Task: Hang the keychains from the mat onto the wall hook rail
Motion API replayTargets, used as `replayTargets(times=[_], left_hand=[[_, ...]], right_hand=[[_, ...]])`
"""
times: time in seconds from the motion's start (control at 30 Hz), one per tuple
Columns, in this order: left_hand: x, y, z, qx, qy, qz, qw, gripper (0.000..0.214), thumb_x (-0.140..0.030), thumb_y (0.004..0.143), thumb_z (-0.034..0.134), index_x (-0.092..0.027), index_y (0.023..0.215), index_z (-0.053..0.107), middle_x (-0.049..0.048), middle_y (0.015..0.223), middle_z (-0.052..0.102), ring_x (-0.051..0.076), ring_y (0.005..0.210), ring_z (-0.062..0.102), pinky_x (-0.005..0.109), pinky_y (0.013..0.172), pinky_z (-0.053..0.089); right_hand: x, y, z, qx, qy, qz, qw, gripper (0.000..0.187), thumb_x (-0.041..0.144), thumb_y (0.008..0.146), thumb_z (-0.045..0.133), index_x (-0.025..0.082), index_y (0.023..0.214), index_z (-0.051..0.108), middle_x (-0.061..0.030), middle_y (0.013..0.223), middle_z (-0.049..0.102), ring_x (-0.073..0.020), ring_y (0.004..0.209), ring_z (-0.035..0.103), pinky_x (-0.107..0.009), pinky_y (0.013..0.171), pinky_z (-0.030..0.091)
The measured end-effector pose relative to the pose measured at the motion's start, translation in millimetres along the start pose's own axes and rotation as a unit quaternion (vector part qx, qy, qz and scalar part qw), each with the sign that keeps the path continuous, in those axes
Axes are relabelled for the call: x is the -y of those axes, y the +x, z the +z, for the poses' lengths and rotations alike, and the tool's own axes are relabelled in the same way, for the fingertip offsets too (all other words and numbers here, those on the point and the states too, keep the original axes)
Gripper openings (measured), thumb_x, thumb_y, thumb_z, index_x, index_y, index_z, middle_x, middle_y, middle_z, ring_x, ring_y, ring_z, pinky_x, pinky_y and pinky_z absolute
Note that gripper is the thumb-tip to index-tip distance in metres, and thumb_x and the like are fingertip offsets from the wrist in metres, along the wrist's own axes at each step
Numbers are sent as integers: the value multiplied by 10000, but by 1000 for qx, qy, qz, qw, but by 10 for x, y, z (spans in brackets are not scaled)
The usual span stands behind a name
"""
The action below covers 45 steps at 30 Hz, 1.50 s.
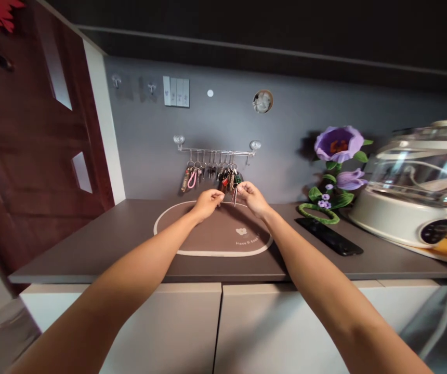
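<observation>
My right hand [252,199] pinches a bunch of keys [235,195] on a ring, and the keys dangle just below its fingertips. To its left, my left hand [208,203] is closed with thumb and finger pressed together. Whatever may be in that pinch is too small to make out. Both hands are above a brown oval mat [208,244] with a pale rim. Just behind them, a clear hook rail [218,151] on the wall carries several key rings, among them a pink loop strap [192,179] and a red tag [224,182].
On the counter [102,244], a black phone-like device [330,238] lies right of the mat. Behind it stands a purple artificial flower [339,145], next to a white appliance with a clear cover [395,218]. A dark cabinet [247,26] overhangs the back; a wooden door [24,135] is at left.
</observation>
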<state>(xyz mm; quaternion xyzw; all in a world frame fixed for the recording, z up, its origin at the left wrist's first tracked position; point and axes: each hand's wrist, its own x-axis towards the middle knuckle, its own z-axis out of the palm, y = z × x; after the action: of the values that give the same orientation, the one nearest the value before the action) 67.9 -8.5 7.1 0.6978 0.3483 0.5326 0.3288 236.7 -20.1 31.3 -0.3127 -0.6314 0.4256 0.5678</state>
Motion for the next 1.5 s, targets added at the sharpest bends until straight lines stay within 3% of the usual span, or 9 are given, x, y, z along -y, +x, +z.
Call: replayTargets(times=[0.2,0.4,0.83,1.27,1.4,1.5], left_hand=[[63,13,15,3,44,9,999,211,-288,730,514,-119,809,613,31,686,608,103,575,510,228,575,409],[70,1,27,11,89,21,996,228,-304,745,480,-124,803,608,35,693,614,122,614,534,234,592,411],[54,15,20,13,119,38,992,197,-281,745,473,-150,752,621,36,700,627,151,652,557,264,633,422],[66,2,17,11,111,19,994,166,-246,731,501,-139,790,614,56,781,639,157,723,571,272,697,431],[-3,-38,-7,27,113,9,993,333,-284,713,539,-114,996,580,26,713,592,137,655,540,260,656,423],[-119,-36,-47,32,112,9,993,549,-298,704,554,-111,1209,449,-31,633,516,109,587,489,243,626,403]], right_hand=[[147,210,-202,-100,21,17,995,153,291,751,541,204,742,415,30,683,530,-111,679,571,-302,658,497],[337,479,-384,-183,-5,30,983,99,204,796,453,192,707,412,30,602,518,-84,563,528,-281,600,504],[443,796,-378,-180,2,98,979,111,86,763,417,165,697,460,7,553,531,-84,521,534,-253,568,474],[291,668,-414,-188,-6,107,976,91,104,697,460,179,650,440,20,561,521,-75,494,499,-244,560,456],[274,526,-351,-265,-79,72,958,84,149,646,504,196,708,471,29,600,510,-79,526,454,-213,545,409],[240,387,-253,-304,-119,24,945,272,221,646,525,210,916,496,25,708,513,-98,615,471,-227,605,412]])
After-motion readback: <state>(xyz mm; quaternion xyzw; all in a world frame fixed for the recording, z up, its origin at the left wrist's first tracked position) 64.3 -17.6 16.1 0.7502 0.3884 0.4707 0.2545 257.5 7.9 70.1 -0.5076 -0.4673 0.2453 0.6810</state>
